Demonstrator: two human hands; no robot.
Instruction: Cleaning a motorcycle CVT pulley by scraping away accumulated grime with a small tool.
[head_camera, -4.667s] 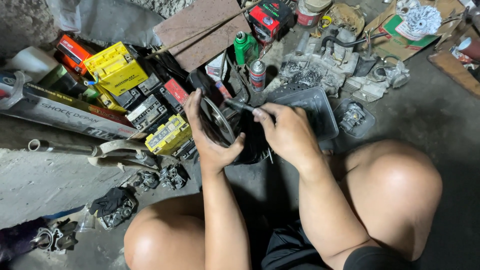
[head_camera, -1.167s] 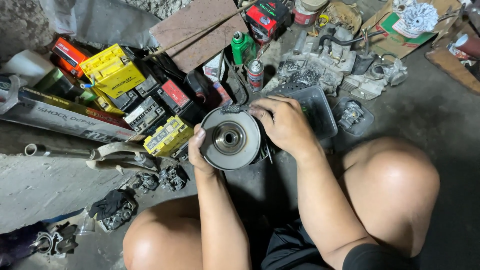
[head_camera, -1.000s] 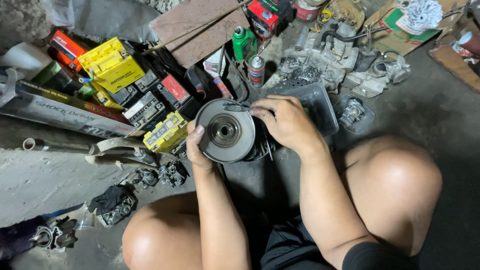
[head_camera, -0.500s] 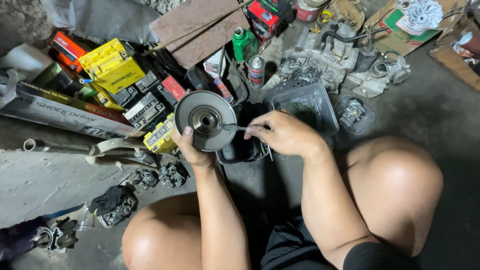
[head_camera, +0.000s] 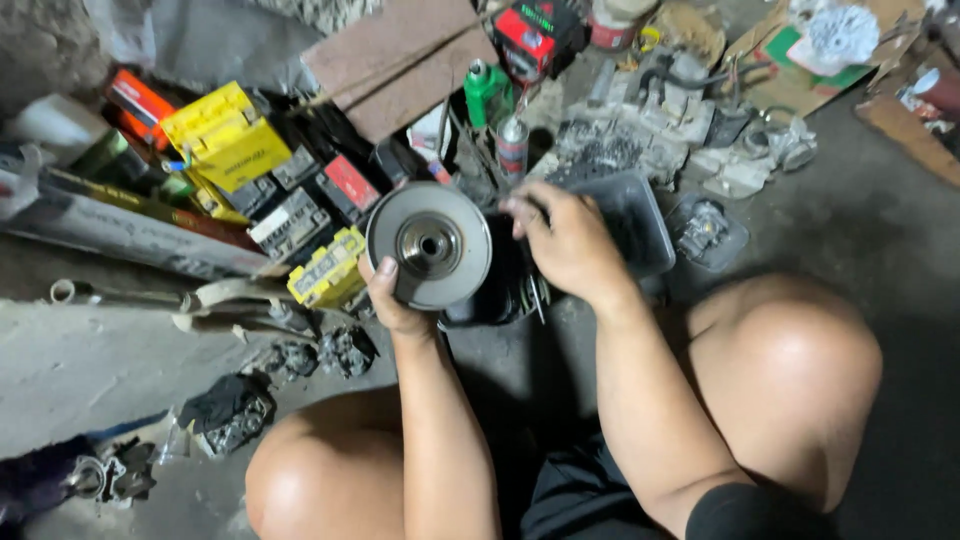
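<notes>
Head view, then. What was the round thing made of?

— Metal, by the look of it: a flat grey disc (head_camera: 429, 246) with a dull brushed face, a raised darker hub and a small bore in the middle. It stood tilted up on edge, face toward the camera, above a black tub (head_camera: 495, 290) on the concrete floor (head_camera: 880, 220).

— And how was it held?

— The left hand (head_camera: 395, 300) was clamped on its lower rim, thumb pressed on the face, the other fingers hidden behind. The right hand (head_camera: 570, 240) sat just beside the disc's right edge, fingers curled together over the tub; whether they pinched anything I couldn't tell.

— What lay round it?

— Clutter, mostly boxy. Yellow cartons (head_camera: 222, 135) with crisp edges to the left, a small yellow battery (head_camera: 325, 270) just beside the disc, and a brown cardboard sheet (head_camera: 400, 60) behind. A glossy green bottle (head_camera: 485, 92) and a slim spray can (head_camera: 512, 145) stood upright past the disc. A dark plastic tray (head_camera: 640, 215) lay under the right hand, with rough cast-metal engine parts (head_camera: 660, 110) beyond it. Both bare knees framed the floor below.
</notes>
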